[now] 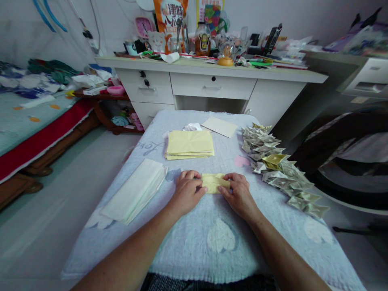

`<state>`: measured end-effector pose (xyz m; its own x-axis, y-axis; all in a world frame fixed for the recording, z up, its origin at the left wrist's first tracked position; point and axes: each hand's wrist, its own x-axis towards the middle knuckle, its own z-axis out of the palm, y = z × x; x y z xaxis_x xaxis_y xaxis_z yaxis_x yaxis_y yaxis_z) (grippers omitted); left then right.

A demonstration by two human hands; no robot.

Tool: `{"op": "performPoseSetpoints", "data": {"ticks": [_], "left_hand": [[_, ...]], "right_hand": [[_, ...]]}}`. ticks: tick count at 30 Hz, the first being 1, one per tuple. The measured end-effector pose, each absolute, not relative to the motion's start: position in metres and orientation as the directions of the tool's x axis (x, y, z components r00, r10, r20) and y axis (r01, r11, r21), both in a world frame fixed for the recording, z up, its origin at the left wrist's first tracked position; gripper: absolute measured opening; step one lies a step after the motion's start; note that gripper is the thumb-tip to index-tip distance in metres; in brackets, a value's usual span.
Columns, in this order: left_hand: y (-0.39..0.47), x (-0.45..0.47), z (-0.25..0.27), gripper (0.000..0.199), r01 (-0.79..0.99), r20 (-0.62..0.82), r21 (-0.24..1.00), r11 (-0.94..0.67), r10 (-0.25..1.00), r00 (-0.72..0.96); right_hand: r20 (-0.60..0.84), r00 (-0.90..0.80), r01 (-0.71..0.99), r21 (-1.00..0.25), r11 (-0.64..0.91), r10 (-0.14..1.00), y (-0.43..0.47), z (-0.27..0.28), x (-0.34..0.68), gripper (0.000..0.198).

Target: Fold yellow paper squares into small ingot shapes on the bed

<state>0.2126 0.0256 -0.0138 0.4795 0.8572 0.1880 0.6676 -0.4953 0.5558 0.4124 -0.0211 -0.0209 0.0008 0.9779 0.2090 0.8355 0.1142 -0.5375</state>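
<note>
Left hand (pixel 188 190) and right hand (pixel 239 192) each pinch one end of the folded yellow paper (pixel 214 182), midway between the left and right edges of the cloth-covered table (pixel 184 250). Yellow stack (pixel 190 143): towards far edge. Folded pieces (pixel 280 178): along right edge.

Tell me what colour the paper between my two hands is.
The paper is pale yellow, seen best in the head view.

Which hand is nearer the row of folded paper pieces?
Right: the right hand sits left of the folded paper pieces, not touching; the left hand is farther, across the yellow paper.
</note>
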Motion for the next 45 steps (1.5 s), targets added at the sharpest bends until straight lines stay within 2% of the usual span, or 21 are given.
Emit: {"op": "performPoseSetpoints", "data": {"ticks": [11,23,31,36,39,45], "left_hand": [[0.022,0.222,-0.015,0.022,0.798,0.233,0.445,-0.407,0.913,0.336],[0.025,0.225,-0.013,0.023,0.806,0.238,0.437,-0.398,0.916,0.323],[0.026,0.225,-0.015,0.023,0.803,0.228,0.447,-0.394,0.918,0.324],[0.026,0.224,-0.015,0.005,0.8,0.247,0.441,-0.407,0.912,0.328],[0.027,0.224,-0.016,0.022,0.766,0.264,0.461,-0.448,0.893,0.364],[0.031,0.218,-0.018,0.031,0.766,0.19,0.44,-0.469,0.882,0.431]], "right_hand": [[0.215,0.111,0.883,-0.47,0.003,0.97,-0.018,-0.022,0.409,0.019],[0.281,0.126,0.908,-0.419,0.003,0.951,-0.016,-0.028,0.408,0.022],[0.257,0.14,0.906,-0.423,-0.019,0.956,-0.016,-0.028,0.408,0.024],[0.236,0.149,0.912,-0.408,-0.041,0.96,-0.016,-0.027,0.407,0.024],[0.234,0.147,0.917,-0.396,-0.044,0.961,-0.016,-0.027,0.406,0.023],[0.255,0.166,0.936,-0.346,-0.071,0.953,-0.016,-0.027,0.403,0.014]]}}
